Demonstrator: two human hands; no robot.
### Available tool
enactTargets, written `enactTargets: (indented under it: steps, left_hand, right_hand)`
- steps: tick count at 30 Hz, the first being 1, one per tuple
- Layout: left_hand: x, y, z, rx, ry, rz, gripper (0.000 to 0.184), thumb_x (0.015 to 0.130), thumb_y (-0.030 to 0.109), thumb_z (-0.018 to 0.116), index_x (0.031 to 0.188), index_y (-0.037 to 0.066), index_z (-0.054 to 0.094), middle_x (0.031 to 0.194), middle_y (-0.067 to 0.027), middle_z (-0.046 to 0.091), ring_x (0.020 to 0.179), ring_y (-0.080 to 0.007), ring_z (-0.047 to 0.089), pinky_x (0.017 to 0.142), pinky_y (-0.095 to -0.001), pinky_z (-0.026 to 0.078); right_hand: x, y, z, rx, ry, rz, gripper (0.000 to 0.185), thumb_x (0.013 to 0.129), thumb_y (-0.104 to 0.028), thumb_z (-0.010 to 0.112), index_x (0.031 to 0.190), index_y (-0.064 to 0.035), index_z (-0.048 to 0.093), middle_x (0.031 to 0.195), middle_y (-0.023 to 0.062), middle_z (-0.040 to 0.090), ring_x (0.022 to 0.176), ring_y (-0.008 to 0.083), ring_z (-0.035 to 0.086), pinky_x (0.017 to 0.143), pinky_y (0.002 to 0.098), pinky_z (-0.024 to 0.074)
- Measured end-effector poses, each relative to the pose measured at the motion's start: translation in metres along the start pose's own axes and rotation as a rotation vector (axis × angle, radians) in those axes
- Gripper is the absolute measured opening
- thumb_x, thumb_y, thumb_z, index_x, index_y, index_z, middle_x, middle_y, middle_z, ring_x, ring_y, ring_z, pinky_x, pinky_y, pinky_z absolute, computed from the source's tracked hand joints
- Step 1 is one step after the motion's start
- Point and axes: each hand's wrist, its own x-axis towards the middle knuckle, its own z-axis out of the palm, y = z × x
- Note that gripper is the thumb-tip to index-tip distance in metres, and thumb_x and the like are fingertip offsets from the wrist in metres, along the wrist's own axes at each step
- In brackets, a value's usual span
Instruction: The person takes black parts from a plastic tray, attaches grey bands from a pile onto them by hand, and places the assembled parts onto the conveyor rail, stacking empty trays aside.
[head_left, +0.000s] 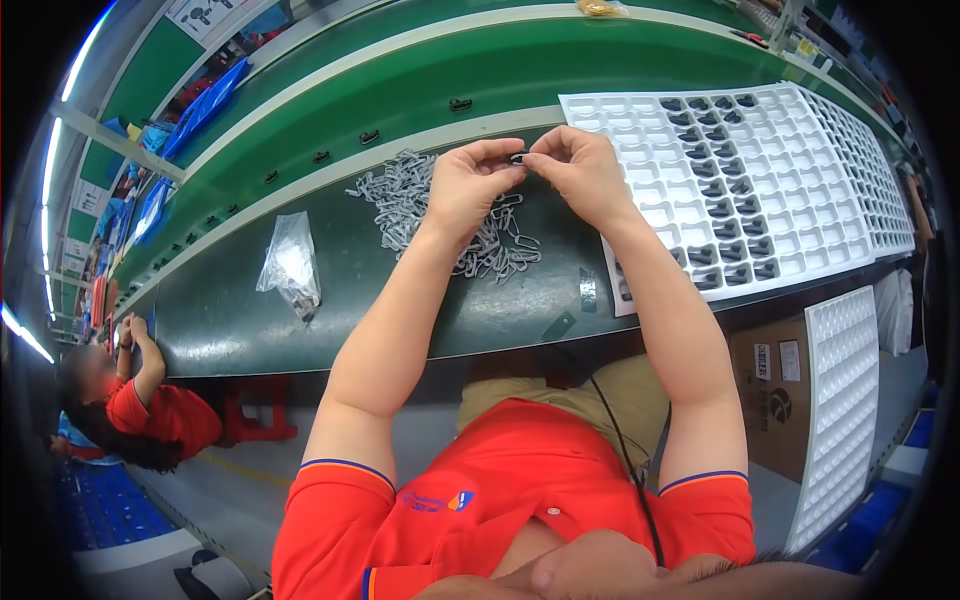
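Observation:
Both hands meet over the dark green table, above the right side of a pile of grey clips [400, 200]. Between their fingertips is a small dark part [518, 159], mostly hidden. My left hand [474, 183] pinches it from the left, thumb and forefinger together. From the right, my right hand [580, 172] pinches the same part, close to the edge of a white tray [650, 190]. Rows of black parts [712, 168] sit in some of the tray's pockets.
A clear plastic bag [290, 262] lies left of the pile. Black parts [369, 136] are spaced along the green conveyor [420, 75] behind. A co-worker [165, 405] is at the far left. A cardboard box [770, 400] and another white tray [835, 410] stand below the table at right.

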Motion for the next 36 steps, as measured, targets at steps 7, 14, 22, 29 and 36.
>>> enactTargets:
  steps: [7,14,22,29,36]
  left_hand:
    - [-0.002,0.003,0.003,0.069,0.0,-0.004,0.03,0.085,-0.003,0.07,0.115,-0.006,0.068,0.094,-0.0093,0.071,0.084,-0.0122,0.067,0.079,-0.0233,0.055]
    - [-0.002,0.009,-0.004,0.055,-0.092,0.03,0.024,0.092,-0.002,0.062,0.115,-0.002,0.068,0.099,-0.0097,0.071,0.084,-0.0118,0.067,0.079,-0.0236,0.055]
    - [0.023,0.007,-0.012,0.583,-0.242,0.145,0.022,0.09,-0.003,0.061,0.111,-0.001,0.068,0.095,-0.0046,0.071,0.082,-0.0119,0.067,0.078,-0.0251,0.054]
    - [0.123,-0.009,-0.025,0.941,0.057,0.296,0.012,0.088,0.003,0.067,0.1,0.001,0.065,0.083,-0.0102,0.071,0.082,-0.0194,0.07,0.073,-0.0303,0.054]
    - [0.174,-0.039,-0.022,1.392,0.017,0.466,0.017,0.084,0.011,0.072,0.097,0.004,0.063,0.089,-0.0189,0.07,0.085,-0.0392,0.067,0.076,-0.0426,0.053]
  right_hand:
    - [-0.001,-0.003,-0.002,-0.051,-0.025,0.029,0.012,0.084,-0.009,0.075,0.085,0.0003,0.067,0.078,0.003,0.068,0.072,0.0082,0.06,0.065,0.0236,0.0478]
    - [-0.001,0.004,0.001,0.127,-0.083,0.035,0.023,0.083,-0.007,0.075,0.101,0.0013,0.062,0.085,0.0055,0.069,0.076,0.0091,0.062,0.07,0.0238,0.0497]
    - [-0.005,-0.01,0.003,0.001,0.02,-0.01,0.025,0.083,-0.004,0.073,0.104,0.0026,0.06,0.086,0.0109,0.069,0.077,0.0182,0.067,0.072,0.0291,0.0523]
    - [-0.006,0.022,0.011,-0.466,-0.275,-0.37,0.01,0.08,-0.004,0.068,0.089,-0.0011,0.067,0.088,0.0136,0.064,0.087,0.0314,0.064,0.079,0.0391,0.0525]
    - [-0.008,0.019,0.014,-0.592,-0.355,-0.334,0.005,0.08,-0.003,0.065,0.084,-0.0037,0.067,0.094,0.0149,0.061,0.097,0.0336,0.059,0.085,0.0423,0.0496]
